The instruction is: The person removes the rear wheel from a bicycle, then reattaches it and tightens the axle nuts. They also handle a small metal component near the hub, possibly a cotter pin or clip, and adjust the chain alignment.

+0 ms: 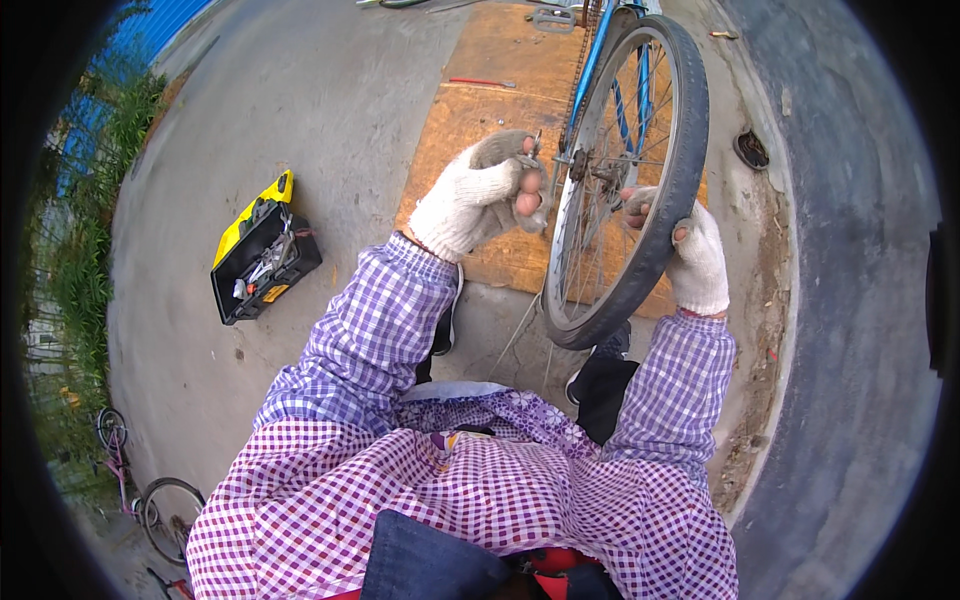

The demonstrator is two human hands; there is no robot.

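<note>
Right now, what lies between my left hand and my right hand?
In the head view, the hub of the bicycle wheel lies between the left hand and the right hand, which holds the wheel's edge.

Forearms [385, 305] stretched forward, gloved left hand [490, 195] raised, fingers [528, 184] curled inward, gloved right hand [697, 258] gripping

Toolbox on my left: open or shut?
Open: the toolbox has its yellow lid swung back, and metal tools show inside.
</note>
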